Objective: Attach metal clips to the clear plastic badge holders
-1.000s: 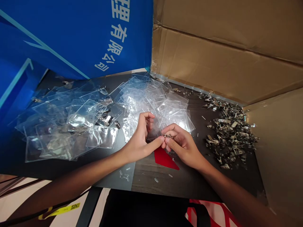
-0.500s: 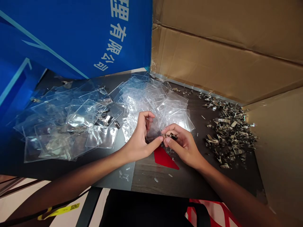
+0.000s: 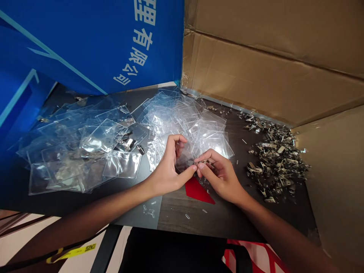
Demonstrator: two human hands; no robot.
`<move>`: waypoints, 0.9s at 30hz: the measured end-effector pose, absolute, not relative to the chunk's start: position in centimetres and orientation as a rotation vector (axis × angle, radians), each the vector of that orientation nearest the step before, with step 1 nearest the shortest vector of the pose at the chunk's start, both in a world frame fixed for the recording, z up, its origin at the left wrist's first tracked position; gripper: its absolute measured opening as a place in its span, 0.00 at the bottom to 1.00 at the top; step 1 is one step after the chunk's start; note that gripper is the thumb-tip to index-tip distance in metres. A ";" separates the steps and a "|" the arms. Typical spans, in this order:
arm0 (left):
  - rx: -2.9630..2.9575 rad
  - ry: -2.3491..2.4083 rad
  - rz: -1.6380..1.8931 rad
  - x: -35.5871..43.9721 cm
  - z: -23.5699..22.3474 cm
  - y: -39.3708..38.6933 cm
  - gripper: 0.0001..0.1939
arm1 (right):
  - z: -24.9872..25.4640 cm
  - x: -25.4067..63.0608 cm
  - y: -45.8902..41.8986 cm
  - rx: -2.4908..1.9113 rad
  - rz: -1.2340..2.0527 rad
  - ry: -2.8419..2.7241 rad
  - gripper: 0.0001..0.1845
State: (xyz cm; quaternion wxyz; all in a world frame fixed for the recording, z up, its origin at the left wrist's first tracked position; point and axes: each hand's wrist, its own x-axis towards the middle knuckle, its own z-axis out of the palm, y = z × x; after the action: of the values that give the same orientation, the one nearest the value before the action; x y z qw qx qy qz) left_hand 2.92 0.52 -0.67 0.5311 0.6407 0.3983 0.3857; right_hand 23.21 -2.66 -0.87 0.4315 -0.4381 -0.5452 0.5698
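Note:
My left hand (image 3: 167, 165) curls around the edge of a clear vinyl badge holder (image 3: 184, 159), which is partly hidden by my fingers. My right hand (image 3: 218, 176) pinches a small metal badge clip (image 3: 205, 163) between thumb and fingers, right at that holder. Two loose heaps of similar clear holders (image 3: 108, 151) spread across the table behind and left of my hands. To the right lies a dense pile of metal clips (image 3: 277, 161). A red plastic piece (image 3: 196, 191) sits just below my hands.
The dark wood-grain table (image 3: 182, 216) bears a few small clear plastic bits (image 3: 148, 211) near its front edge. A blue printed board (image 3: 85, 45) stands behind on the left, and cardboard panels (image 3: 264, 64) wall the back and right.
My right hand has shifted the metal clip slightly toward the clear holder, and the clip's angle has turned a little. My left hand and the heaps have stayed nearly still.

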 end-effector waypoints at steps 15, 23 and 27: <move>1.501 0.823 0.756 2.5 -0.8 -0.1 0.26 | 0.3 22.8 -3.1 -1.100 1.465 -1.355 0.09; 1.627 0.943 0.738 1.8 0.5 1.5 0.34 | 0.3 23.5 -1.9 -1.093 1.340 -1.582 0.13; 1.937 1.254 0.659 -0.2 3.5 3.9 0.45 | 0.3 26.5 0.7 -1.351 0.723 -1.864 0.14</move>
State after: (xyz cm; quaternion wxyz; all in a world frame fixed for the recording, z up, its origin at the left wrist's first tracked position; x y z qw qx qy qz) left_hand -0.17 3.94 3.47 0.3626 0.7522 0.4870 0.2561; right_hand 26.46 0.71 0.30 0.3562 -0.5231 -0.7219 0.2798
